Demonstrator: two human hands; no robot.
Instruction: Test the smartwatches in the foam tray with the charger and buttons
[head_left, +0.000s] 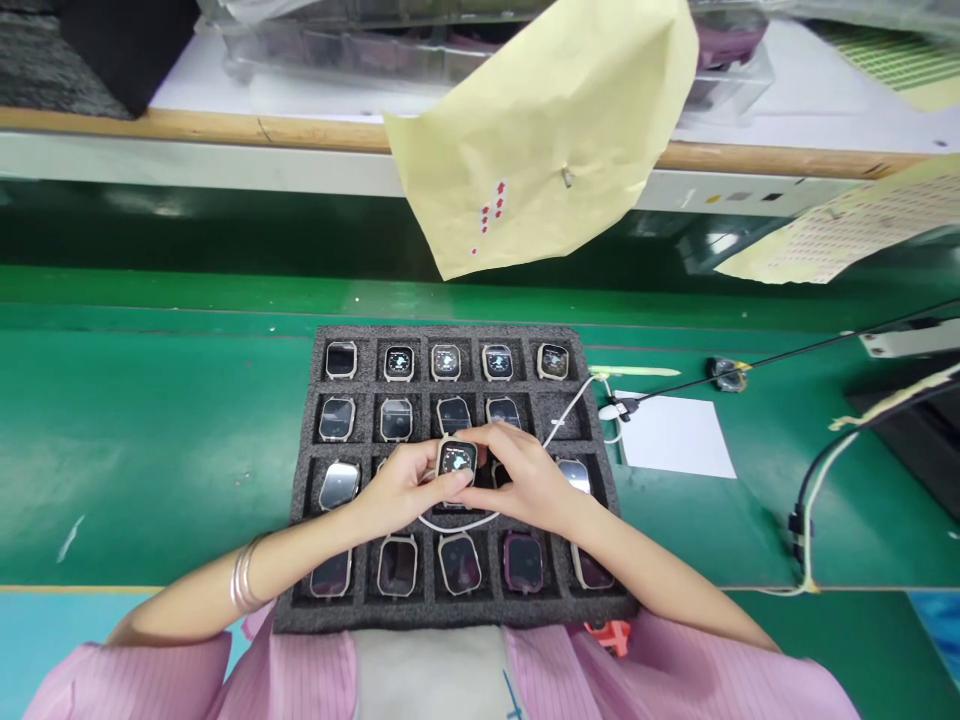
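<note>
"Green tabletop [150, 450] under you, then. What's hanging over its far side?"

"A yellow paper sheet [540, 130] with a column of small red stickers on it."

"And right in front of you?"

"A dark foam tray [442, 335] divided into rows of cells, with smartwatches [399, 362] sitting in them."

"What are your hands doing?"

"They're together. My left hand [401, 487] and right hand [529, 478] are clamped on one watch [457, 460], pinching its edges. I'm holding it over the middle of the tray, with its screen lit."

"Anything close by?"

"A white cable [574, 403] loops under my hands and runs across the tray toward a white sheet of paper [675, 435], though I can't tell whether it's attached to the watch. A metal bangle [244, 575] circles my left forearm."
</note>
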